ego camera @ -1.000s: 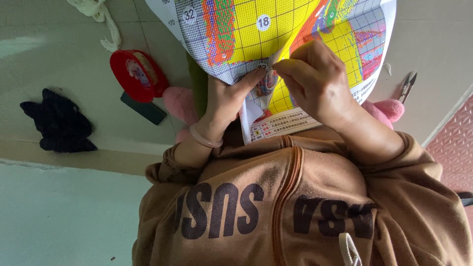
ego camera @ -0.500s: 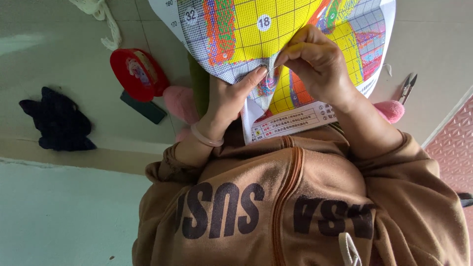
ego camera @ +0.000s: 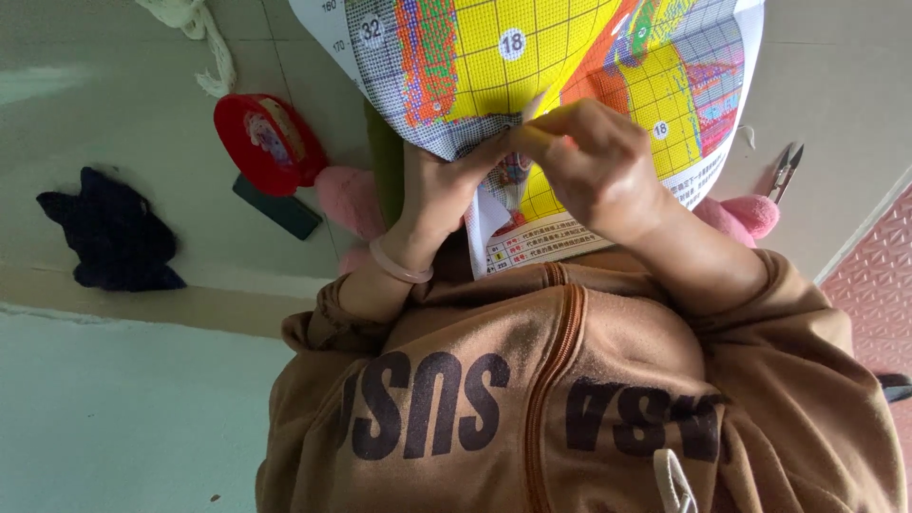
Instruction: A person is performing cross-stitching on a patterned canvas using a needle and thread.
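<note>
A large gridded pattern sheet (ego camera: pixel 532 57) with yellow, orange, blue and green blocks lies spread over my lap. My left hand (ego camera: pixel 432 195), with a pale bracelet on the wrist, grips the sheet's lower fold from the left, fingers curled onto it. My right hand (ego camera: pixel 598 171) lies on top of the sheet at its middle. Its fingertips are pinched on a thin yellow strand (ego camera: pixel 543 122), which looks like thread, just beside the left fingertips. What lies under the hands is hidden. My brown zipped hoodie (ego camera: pixel 570 399) fills the lower part of the view.
On the pale floor to the left are a red round tin (ego camera: pixel 269 142), a dark phone (ego camera: pixel 278 206), a black cloth (ego camera: pixel 109 233) and a white cord (ego camera: pixel 209 43). Pink slippers (ego camera: pixel 347 199) flank the sheet. Small snips (ego camera: pixel 784 169) lie at the right.
My right hand has moved up from the sheet's lower edge to its middle and now pinches beside the left fingertips. The left hand has kept its grip.
</note>
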